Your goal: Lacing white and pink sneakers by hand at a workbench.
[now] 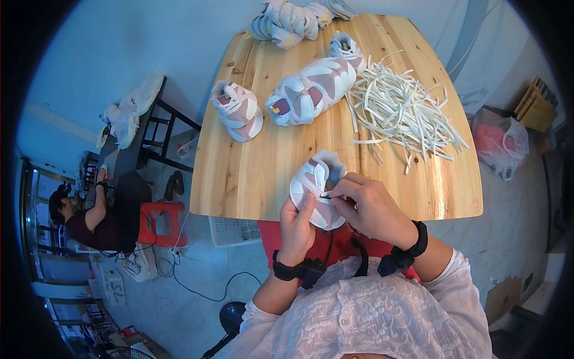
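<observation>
Over the table's near edge, my left hand grips a white and pale pink shoe upper, thumb pressed on its side. My right hand is closed in a pinch at the upper's eyelets, holding a thin dark tool against them; most of the tool is hidden by my fingers. Beyond, a laced upper stands at the left of the table. A nested row of uppers lies mid-table, with another laced upper behind it. To the right is a heap of flat white laces.
More stacked uppers sit at the wooden table's far edge. A white plastic basket is beneath the near left edge. A red stool stands on the left floor, near another person at a dark table. A plastic bag lies right.
</observation>
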Motion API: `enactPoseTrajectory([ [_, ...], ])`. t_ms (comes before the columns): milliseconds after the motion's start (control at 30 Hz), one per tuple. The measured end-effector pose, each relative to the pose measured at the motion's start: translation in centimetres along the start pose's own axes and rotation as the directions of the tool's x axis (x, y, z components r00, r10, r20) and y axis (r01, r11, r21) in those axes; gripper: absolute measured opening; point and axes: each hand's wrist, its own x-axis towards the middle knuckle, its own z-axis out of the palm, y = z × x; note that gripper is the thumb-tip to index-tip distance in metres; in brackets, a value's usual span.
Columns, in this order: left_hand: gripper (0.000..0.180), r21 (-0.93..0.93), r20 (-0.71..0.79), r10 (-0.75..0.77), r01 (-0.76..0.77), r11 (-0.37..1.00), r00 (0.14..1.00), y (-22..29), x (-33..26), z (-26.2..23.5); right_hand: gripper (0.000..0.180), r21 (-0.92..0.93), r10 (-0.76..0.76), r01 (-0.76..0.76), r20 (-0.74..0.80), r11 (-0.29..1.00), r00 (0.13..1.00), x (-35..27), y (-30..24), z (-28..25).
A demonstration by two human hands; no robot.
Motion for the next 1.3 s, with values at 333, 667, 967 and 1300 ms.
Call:
enactPoseTrajectory([
  [333, 0.03, 0.043, 0.004, 0.02, -0.02, 0.999, 1.0, 0.1, 0.1, 0.3, 0.007, 0.016, -0.031, 0.031, -0.027, 0.999, 0.999, 0.1, -0.2, -0.1],
  [667, 0.028, 0.02, 0.114, 0.088, -0.091, 0.996, 0.99, -0.3, -0.3, -0.1, 0.007, 0.073, 0.029, -0.027, -0.02, 0.997, 0.999, 0.0, -0.4, -0.3],
  [967, 0.03, 0.004, 0.056, 0.039, -0.04, 0.999, 0.998, -0.2, -0.3, 0.4, 0.007, 0.032, 0.014, -0.015, 0.021, 0.999, 1.0, -0.1, -0.4, -0.9],
  [1300, 0.025, 0.067, 0.031, 0.004, -0.006, 0.998, 1.0, 0.5, -0.4, 1.3, 0.009, -0.098, -0.071, 0.076, 0.049, 0.992, 0.996, 0.0, -1.3, -1.3],
])
